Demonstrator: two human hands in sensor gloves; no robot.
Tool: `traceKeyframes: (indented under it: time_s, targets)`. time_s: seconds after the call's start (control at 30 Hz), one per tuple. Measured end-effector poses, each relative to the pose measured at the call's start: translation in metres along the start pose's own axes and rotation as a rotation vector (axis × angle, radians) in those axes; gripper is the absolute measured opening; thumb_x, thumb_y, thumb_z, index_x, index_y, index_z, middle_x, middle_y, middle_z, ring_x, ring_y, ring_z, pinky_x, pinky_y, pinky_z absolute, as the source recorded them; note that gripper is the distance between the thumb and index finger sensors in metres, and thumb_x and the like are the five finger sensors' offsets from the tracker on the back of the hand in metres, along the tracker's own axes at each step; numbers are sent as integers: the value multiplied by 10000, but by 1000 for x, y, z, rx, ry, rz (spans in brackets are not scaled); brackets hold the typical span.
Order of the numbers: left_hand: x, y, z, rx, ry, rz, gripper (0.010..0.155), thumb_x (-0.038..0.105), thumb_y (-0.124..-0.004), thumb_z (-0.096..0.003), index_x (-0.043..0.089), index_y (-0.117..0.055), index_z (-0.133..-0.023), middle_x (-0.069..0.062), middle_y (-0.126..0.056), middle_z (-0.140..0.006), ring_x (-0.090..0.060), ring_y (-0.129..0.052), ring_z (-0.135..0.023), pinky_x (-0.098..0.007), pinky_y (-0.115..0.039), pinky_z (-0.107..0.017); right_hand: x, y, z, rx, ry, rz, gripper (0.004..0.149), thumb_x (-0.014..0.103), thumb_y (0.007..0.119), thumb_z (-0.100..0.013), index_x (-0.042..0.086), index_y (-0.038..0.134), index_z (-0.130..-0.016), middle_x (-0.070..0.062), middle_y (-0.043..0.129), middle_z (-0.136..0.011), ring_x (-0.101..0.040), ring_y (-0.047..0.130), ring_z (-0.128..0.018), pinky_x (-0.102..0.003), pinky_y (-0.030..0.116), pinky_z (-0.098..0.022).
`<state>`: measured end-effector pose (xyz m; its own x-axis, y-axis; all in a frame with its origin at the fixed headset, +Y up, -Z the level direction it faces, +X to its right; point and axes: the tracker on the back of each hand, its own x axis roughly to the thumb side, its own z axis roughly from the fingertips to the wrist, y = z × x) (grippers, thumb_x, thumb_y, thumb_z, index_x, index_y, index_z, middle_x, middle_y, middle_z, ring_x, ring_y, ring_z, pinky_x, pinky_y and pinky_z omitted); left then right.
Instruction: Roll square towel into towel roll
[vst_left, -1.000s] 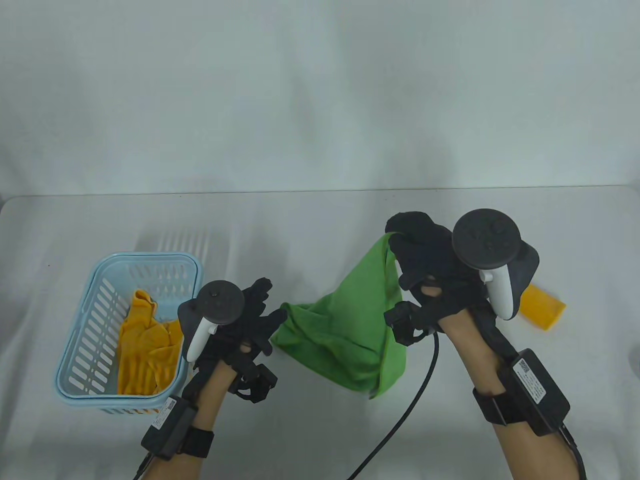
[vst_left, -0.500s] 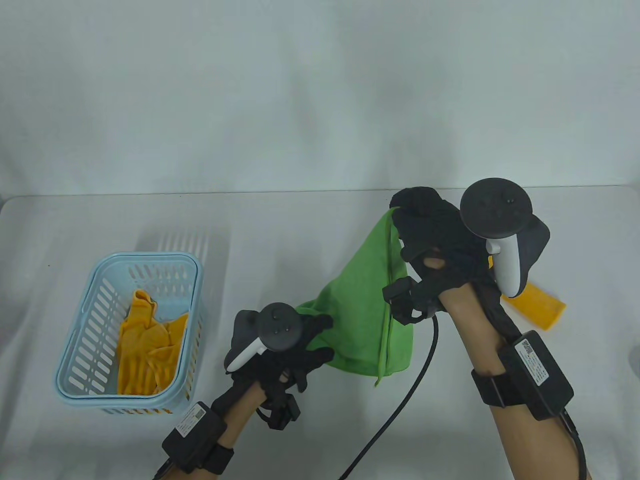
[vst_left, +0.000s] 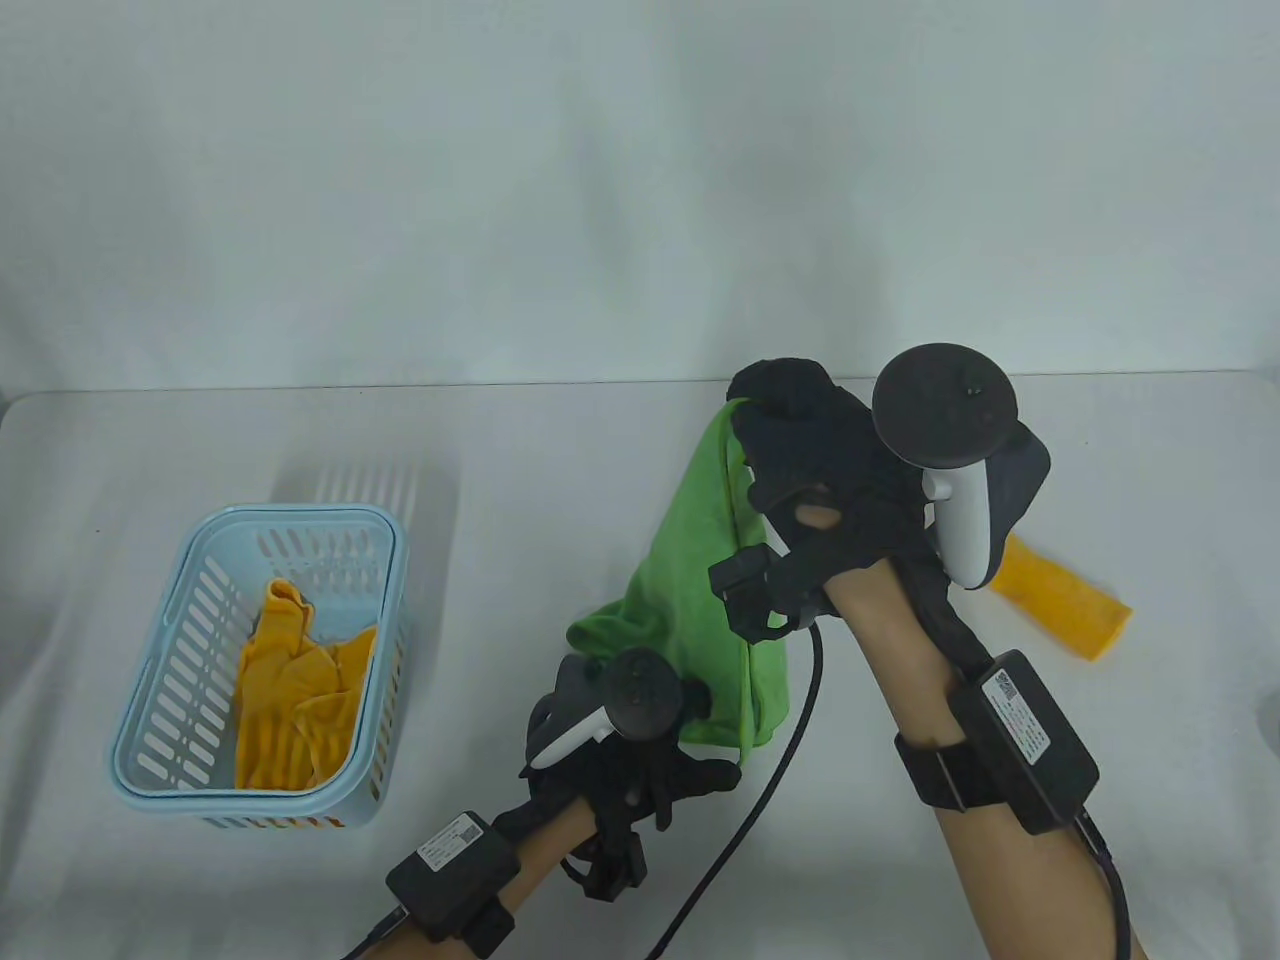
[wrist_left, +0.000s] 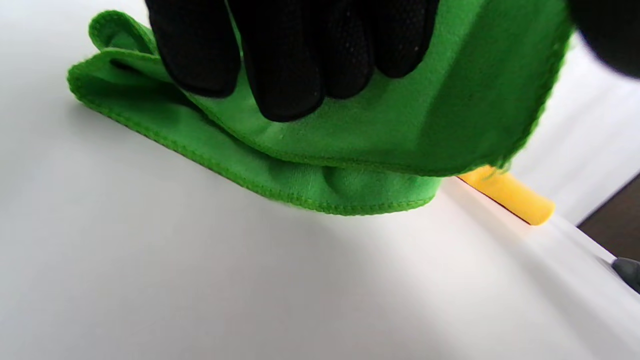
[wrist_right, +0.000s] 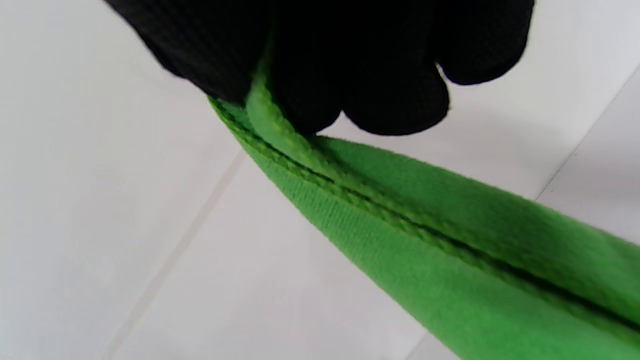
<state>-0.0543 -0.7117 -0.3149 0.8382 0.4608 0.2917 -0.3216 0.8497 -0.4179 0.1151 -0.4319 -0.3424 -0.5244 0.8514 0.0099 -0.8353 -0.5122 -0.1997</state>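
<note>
Right hand (vst_left: 800, 470) pinches a top corner of the green towel (vst_left: 690, 570) and holds it lifted over the table (vst_left: 500, 480), lower end bunched on the surface where left hand (vst_left: 625, 760) fingers (wrist_left: 285, 65) grip it.

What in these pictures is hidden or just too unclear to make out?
- Green towel: in the table view, the right hand covers its top corner and the left hand its lower edge.
- Yellow roll: its near end sits behind the right hand's tracker in the table view; the towel covers most of it in the left wrist view.
- Yellow cloth in the basket: crumpled, true shape unreadable.
</note>
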Motion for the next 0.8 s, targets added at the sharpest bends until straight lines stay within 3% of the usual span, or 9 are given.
traceKeyframes:
  time_s: [0.1, 0.4, 0.6, 0.8]
  targets:
    - [2, -1, 2, 36, 33, 15, 861, 764, -709, -244, 270, -597, -940, 11, -684, -977, -274, -842, -879, -529, -697, -683, 5, 5, 0, 8, -7, -1, 396, 378, 835, -361, 312, 805, -750, 29, 968, -545, -210, 971, -503, -505, 766, -531]
    - [-3, 5, 2, 53, 44, 106, 460, 451, -809, -390, 326, -738, -827, 78, -835, -859, -213, -956, -775, -503, -744, -657, 7, 7, -3, -5, -3, 15, 395, 377, 835, -362, 310, 805, -750, 29, 967, -548, -211, 970, -505, -506, 765, -532]
    - [-19, 24, 10, 108, 91, 145, 439, 426, -819, -388, 317, -762, -809, 68, -854, -840, -219, -971, -750, -506, -753, -645, -4, -7, -11, -42, 29, 16, 395, 374, 835, -362, 312, 804, -751, 27, 964, -553, -216, 966, -512, -508, 760, -537]
    - [-56, 62, 20, 269, 229, 189, 439, 408, -824, -389, 300, -767, -811, 40, -856, -839, -239, -969, -742, -516, -750, -637, -22, -30, -22, -78, 66, 5, 386, 367, 836, -363, 325, 810, -746, 23, 963, -561, -219, 962, -523, -510, 754, -544]
